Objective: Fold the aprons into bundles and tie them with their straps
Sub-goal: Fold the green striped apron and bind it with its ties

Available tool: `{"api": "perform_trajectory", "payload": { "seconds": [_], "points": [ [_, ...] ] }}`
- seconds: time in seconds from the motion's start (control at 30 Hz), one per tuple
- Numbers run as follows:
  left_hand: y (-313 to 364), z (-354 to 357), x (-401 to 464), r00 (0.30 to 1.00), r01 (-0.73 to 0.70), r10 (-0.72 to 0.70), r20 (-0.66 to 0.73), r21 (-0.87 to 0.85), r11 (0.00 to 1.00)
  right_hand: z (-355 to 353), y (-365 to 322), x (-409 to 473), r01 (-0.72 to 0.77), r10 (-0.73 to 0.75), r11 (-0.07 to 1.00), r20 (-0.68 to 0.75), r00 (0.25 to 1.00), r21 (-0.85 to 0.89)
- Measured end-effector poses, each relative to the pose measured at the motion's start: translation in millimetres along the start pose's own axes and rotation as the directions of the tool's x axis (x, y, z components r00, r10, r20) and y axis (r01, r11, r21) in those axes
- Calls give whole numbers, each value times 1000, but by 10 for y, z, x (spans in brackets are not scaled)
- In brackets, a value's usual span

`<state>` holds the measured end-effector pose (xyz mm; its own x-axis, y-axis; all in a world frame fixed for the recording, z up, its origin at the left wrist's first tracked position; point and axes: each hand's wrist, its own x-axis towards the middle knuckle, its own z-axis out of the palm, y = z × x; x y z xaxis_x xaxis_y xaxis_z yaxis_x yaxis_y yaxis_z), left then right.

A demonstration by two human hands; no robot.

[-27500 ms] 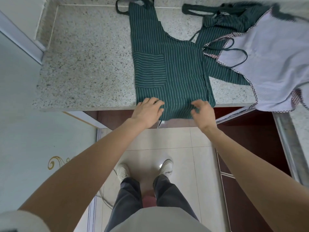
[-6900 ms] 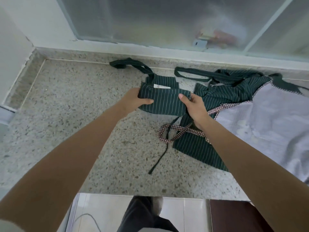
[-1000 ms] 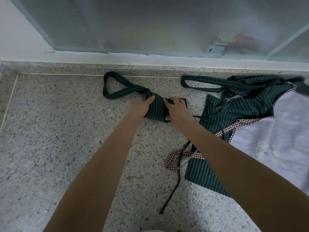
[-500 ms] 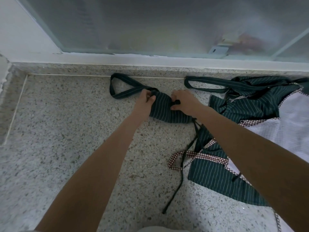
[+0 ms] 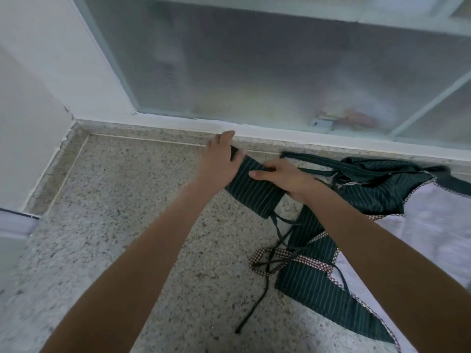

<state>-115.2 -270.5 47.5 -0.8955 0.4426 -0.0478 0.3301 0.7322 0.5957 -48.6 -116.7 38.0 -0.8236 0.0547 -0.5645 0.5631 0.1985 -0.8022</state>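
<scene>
Head view: folded green striped apron bundle [image 5: 251,191] lay on the speckled stone counter [image 5: 122,212], toward the far side, close to the white window sill [image 5: 178,123], running from far-left to near-right. Left hand [image 5: 219,161] sat at the bundle's far-left end, thumb and fingers curled round a dark strap [image 5: 234,153] there, index finger pointing up toward the sill. Right hand [image 5: 283,177] lay on top of the bundle at its right side, fingers stretched left and pressing the cloth flat, thumb along the near edge; whether anything was pinched under the palm, cannot tell. The two hands were close together, not touching, a strip of striped cloth showing between them. A thin dark tie [image 5: 265,284] trailed from the bundle's near-right corner toward the near edge, loose on the counter, crossing a red checked strap loop [image 5: 265,261]. Right of the bundle lay a second green striped apron [image 5: 377,184], crumpled, its wide neck strap stretched along the far edge. A pale lilac apron [image 5: 433,230] with checked trim lay over it on the far right, partly hidden by the right forearm. Frosted glass window [image 5: 254,72] behind the sill, blurred shapes only
</scene>
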Motion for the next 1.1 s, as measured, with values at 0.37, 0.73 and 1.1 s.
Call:
{"api": "perform_trajectory", "payload": {
  "seconds": [0.37, 0.73, 1.1],
  "points": [
    [205, -82, -367, 939, 152, -114, 324, -94, 984, 93, -342, -396, 199, -199, 980, -3, 980, -26],
    [140, -183, -380, 978, 154, -58, 203, -498, 853, -107, -392, -569, 175, -185, 972, 55, 981, 155],
    [101, -267, -408, 954, 215, -54, 295, -545, 810, 45, -393, -548, 25, -61, 932, 90, 994, 361]
  ]
}}
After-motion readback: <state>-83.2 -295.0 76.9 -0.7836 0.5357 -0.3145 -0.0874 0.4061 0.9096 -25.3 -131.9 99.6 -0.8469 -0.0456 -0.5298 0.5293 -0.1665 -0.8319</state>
